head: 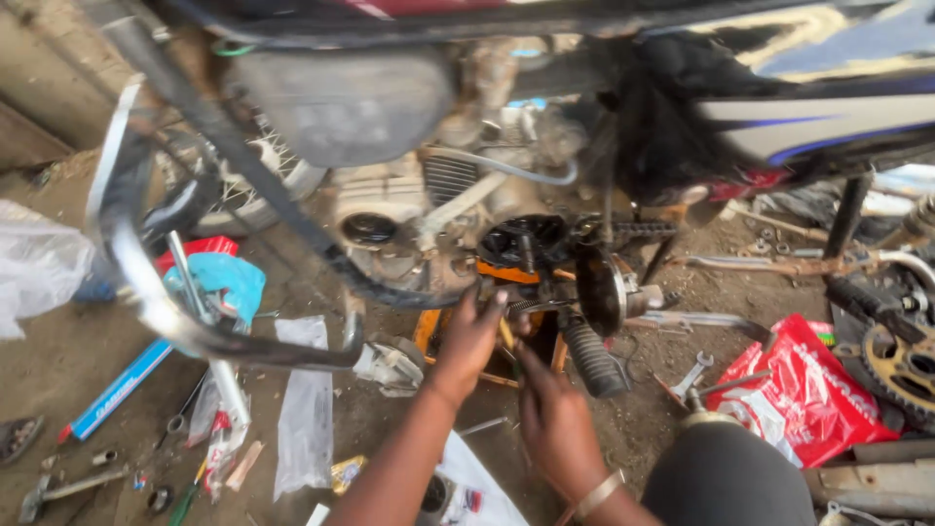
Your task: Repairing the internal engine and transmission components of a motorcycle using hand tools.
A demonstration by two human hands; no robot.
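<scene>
I look down at a motorcycle engine (409, 209) with its side cover off, held in a dark frame. My left hand (467, 341) reaches up under the engine, fingers on the parts near an orange stand piece (506, 274). My right hand (555, 414), with a metal bangle at the wrist, sits just below and right of it; a thin yellowish tool (506, 333) shows between the two hands, and I cannot see which hand grips it. A ribbed black footrest (591, 358) juts out right beside my right hand.
A curved chrome guard bar (146, 282) crosses the left. On the dirt lie plastic bags (304, 409), a blue box (119, 390), a red bag (804, 390), spanners (690, 378) and a sprocket (901, 368). A drive chain (638, 231) runs right of the engine.
</scene>
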